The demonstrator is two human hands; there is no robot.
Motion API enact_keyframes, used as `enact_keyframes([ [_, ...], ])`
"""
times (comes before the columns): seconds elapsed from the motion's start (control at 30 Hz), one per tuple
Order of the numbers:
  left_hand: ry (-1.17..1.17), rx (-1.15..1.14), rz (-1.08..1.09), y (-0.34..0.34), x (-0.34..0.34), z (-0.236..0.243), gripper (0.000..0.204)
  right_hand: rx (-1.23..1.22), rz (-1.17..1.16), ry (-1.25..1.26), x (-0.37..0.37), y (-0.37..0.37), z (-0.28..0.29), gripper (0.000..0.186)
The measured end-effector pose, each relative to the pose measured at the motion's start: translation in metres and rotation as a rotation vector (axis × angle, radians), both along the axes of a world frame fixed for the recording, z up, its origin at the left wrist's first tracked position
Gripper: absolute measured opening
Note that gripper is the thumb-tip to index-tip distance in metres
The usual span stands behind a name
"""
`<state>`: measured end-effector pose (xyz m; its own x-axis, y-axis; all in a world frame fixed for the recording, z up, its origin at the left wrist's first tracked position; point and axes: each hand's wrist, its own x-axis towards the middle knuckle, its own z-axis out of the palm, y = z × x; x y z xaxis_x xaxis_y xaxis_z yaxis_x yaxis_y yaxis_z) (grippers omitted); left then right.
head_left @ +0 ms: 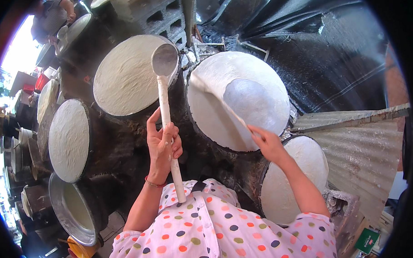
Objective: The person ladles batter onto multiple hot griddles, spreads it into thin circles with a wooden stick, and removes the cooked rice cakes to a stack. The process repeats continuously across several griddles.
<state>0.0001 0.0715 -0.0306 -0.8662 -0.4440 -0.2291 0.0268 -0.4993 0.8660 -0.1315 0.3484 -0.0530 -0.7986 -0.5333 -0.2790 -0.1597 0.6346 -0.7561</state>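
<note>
lifting a thin wet sheet off the steamer

holding a long white ladle by its stick, the left hand has its fingers curled round it. the right hand pinches a thin flat stick slid under the round, see-through sheet on the cloth steamer top. the sheet looks soft, light and easy to tear, so lift it at the edge.

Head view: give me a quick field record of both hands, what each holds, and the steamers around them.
left hand: grips the handle of a long ladle, bowl over the left steamer top
right hand: holds a thin stick, slid under a pale sheet
sheet: partly lifted off the right steamer top
near right: another white steamer top
lower left: metal pot of white batter
</note>
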Motion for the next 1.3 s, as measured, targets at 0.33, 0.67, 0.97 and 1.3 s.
enact_keyframes([
  [0.33,0.002,-0.026,0.025,0.020,0.017,0.007,0.044,-0.169,0.006,0.047,-0.015,-0.010,-0.024,0.034],
  [0.67,0.040,0.022,-0.079,0.007,0.015,0.005,0.048,-0.160,-0.335,0.073,0.037,0.015,-0.035,0.034],
  [0.97,0.037,0.000,-0.223,-0.062,0.037,0.008,0.047,-0.313,-0.672,0.075,0.155,-0.090,-0.056,0.033],
  [1.3,0.044,-0.051,-0.252,-0.168,0.098,0.012,0.046,-0.719,-1.258,-0.184,0.119,-0.344,-0.123,0.028],
])
